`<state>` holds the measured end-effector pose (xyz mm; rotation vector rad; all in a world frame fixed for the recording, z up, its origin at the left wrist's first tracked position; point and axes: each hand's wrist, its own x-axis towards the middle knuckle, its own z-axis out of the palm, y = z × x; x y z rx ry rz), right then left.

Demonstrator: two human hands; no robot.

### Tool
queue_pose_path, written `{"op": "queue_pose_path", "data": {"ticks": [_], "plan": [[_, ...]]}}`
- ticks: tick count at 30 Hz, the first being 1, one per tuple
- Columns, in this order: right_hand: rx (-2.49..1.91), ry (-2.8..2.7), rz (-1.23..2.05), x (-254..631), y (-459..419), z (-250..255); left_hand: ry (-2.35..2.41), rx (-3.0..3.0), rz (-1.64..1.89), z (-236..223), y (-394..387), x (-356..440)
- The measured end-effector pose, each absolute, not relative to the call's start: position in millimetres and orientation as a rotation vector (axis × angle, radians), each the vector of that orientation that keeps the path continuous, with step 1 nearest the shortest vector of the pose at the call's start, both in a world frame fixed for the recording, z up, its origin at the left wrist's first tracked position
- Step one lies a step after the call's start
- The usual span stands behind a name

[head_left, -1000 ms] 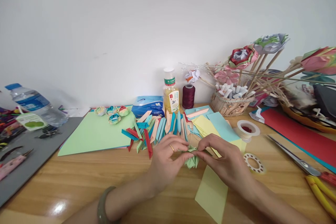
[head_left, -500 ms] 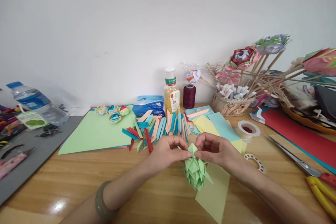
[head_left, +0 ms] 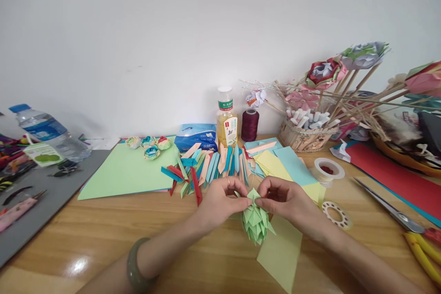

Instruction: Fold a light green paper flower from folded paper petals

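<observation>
A light green folded-paper flower point(head_left: 255, 225) with layered pointed petals hangs between my two hands, above the wooden table point(head_left: 165, 243). My left hand point(head_left: 225, 200) pinches its upper left side with thumb and fingers. On the upper right, my right hand point(head_left: 280, 197) grips a petal close to the tip in the same pinching way. Fingertips of both hands nearly meet around the top petal. Below the flower and partly behind it lies a pale yellow-green paper sheet point(head_left: 280, 252). Folded paper strips point(head_left: 213, 165) in several colours lie just beyond my hands.
Scissors point(head_left: 396, 216) and a tape roll point(head_left: 329, 171) lie at right, near a basket point(head_left: 303, 138) of paper flowers. A tea bottle point(head_left: 227, 124), thread spool point(head_left: 250, 126) and tissue pack point(head_left: 196, 137) stand behind. Green sheets point(head_left: 127, 174) and a water bottle point(head_left: 48, 131) are left.
The camera view has shifted slightly. Both hands keep their pinch on the green paper flower, whose lower end has risen and tilted a little.
</observation>
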<state>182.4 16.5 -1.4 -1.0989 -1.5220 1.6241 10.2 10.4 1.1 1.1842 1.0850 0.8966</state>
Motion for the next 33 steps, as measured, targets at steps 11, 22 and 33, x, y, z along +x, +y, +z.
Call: {"op": "queue_pose_path", "data": {"ticks": [11, 22, 33], "plan": [[-1.108, -1.714, 1.327, 178.7, 10.9, -0.2, 1.182, 1.341, 0.943, -7.8, 6.3, 8.6], [-1.083, -1.602, 1.742, 190.0, 26.3, -3.6, 1.099, 1.241, 0.959, 2.2, 11.8, 8.0], [-1.171, -1.822, 1.524, 186.6, 21.4, -3.5, 1.086, 1.12, 0.655, 6.3, 21.6, -0.4]]}}
